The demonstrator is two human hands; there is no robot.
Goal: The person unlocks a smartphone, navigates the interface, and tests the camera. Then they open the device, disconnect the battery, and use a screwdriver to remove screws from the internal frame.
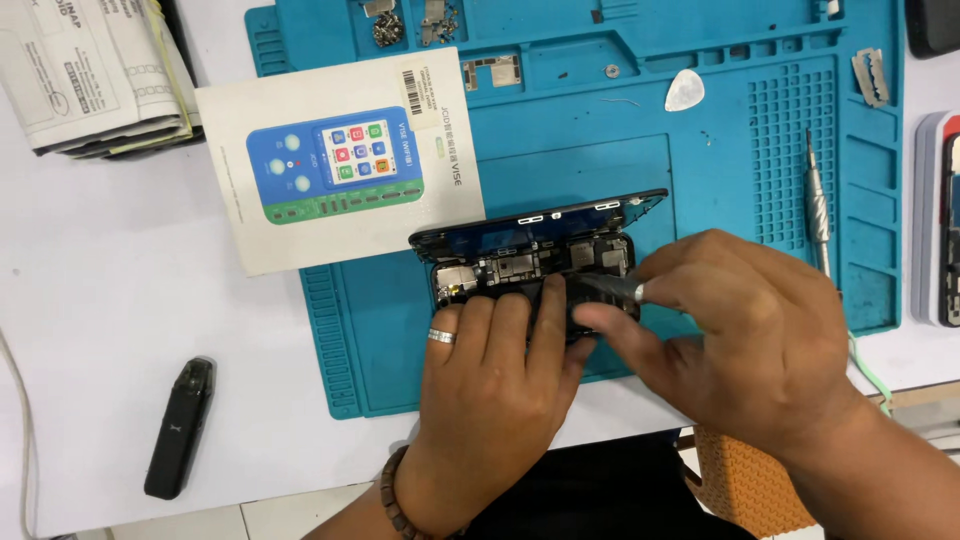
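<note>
An opened smartphone lies on a teal repair mat, its screen panel propped up along the far edge and the circuit boards showing. My left hand, with a ring and a bead bracelet, rests its fingers on the phone's near side and holds it down. My right hand grips a dark screwdriver whose tip points left into the phone's inside.
A white box with a blue device pictured overlaps the mat's left corner. A black pod-shaped device lies at lower left. On the mat are a white pick, small screws and metal parts, a second screwdriver and a blade.
</note>
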